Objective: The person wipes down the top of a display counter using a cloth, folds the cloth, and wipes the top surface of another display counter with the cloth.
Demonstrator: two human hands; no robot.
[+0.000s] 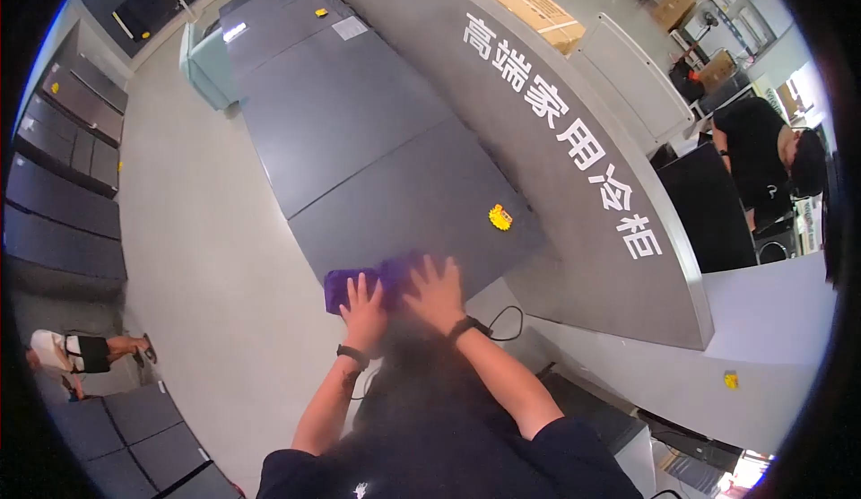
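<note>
My left hand (363, 312) lies with its fingers spread on a purple cloth (336, 286) at the near edge of a flat dark grey appliance surface (359, 149). Beside it, my right hand (438, 296) is slightly blurred, its fingers also spread. More purple cloth (397, 272) shows between the two hands, partly under the right one. Whether this is one cloth or two, I cannot tell. A yellow round tag (500, 218) sits on the grey surface beyond my right hand. Dark bands circle both wrists.
A curved grey partition with white lettering (574, 145) runs along the right. Behind it a person in black (758, 154) is near a dark screen. Another person (85, 353) stands at far left by grey cabinets (148, 427). A black cable (509, 324) loops near my right wrist.
</note>
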